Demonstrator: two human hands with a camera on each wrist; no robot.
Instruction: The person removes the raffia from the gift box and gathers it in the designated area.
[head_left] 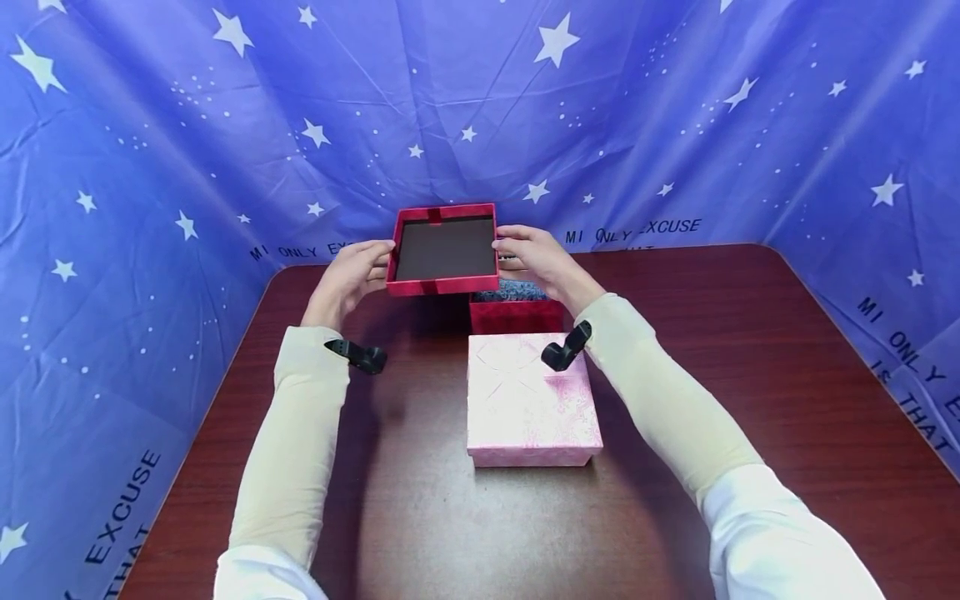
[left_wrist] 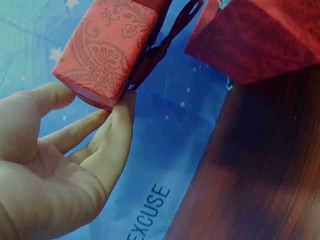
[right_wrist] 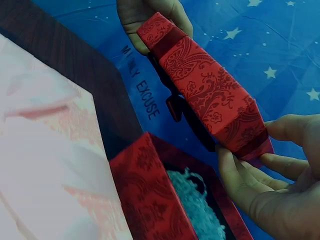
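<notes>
Both hands hold a red box lid (head_left: 444, 285) in the air, its dark inside facing the head camera. My left hand (head_left: 348, 277) pinches the lid's left edge between thumb and fingers. At the opposite edge my right hand (head_left: 542, 260) grips it the same way. A paisley pattern covers the lid (right_wrist: 215, 92), and a dark ribbon bow (left_wrist: 159, 52) hangs from its top face. Behind and below the lid stands the open red box (head_left: 516, 317), partly hidden by the lid and right hand. Blue-green shredded filling (right_wrist: 197, 205) shows inside it.
A closed pink gift box (head_left: 532, 408) sits on the brown wooden table (head_left: 420, 525), in front of the red box. A blue curtain with white stars (head_left: 480, 100) hangs around the table's back and sides.
</notes>
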